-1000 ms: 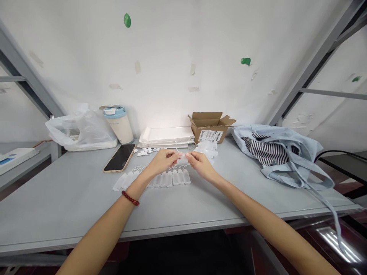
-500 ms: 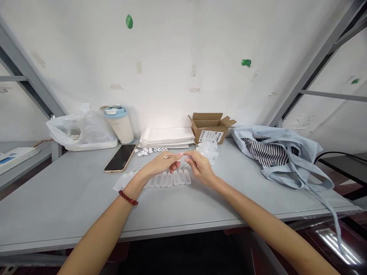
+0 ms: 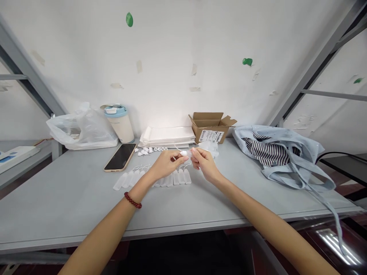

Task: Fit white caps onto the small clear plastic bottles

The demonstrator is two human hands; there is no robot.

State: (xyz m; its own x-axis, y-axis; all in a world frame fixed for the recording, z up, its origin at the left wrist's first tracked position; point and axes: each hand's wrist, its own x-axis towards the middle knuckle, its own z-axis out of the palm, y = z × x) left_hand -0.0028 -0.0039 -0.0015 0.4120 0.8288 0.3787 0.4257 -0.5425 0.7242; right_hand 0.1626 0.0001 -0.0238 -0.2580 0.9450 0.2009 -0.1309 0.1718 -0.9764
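Observation:
Between the fingers of both hands, above the table, is a small translucent plastic tube with a white cap (image 3: 184,153). My left hand (image 3: 165,164) pinches it at the cap end. The clear body is in the closed fingers of my right hand (image 3: 205,162), which hide most of it. Below lies a row of similar translucent tubes (image 3: 181,177) with thin white loops at their tops; my left hand covers part of the row. Several loose white caps (image 3: 145,151) lie behind my left hand. A heap of clear tubes (image 3: 208,146) sits just beyond my right hand.
A phone (image 3: 120,157) lies left, before a lidded cup (image 3: 122,128) and a plastic bag (image 3: 83,130). White envelope-like sheets (image 3: 169,135) are stacked against the wall beside an open cardboard box (image 3: 209,133). A light blue cloth bag (image 3: 286,152) lies right, its strap hanging over the table edge (image 3: 183,231).
My hands have drawn slightly apart, my right hand moving a little right. The white-capped tube now shows between them, where before the fingertips met and mostly hid what they held.

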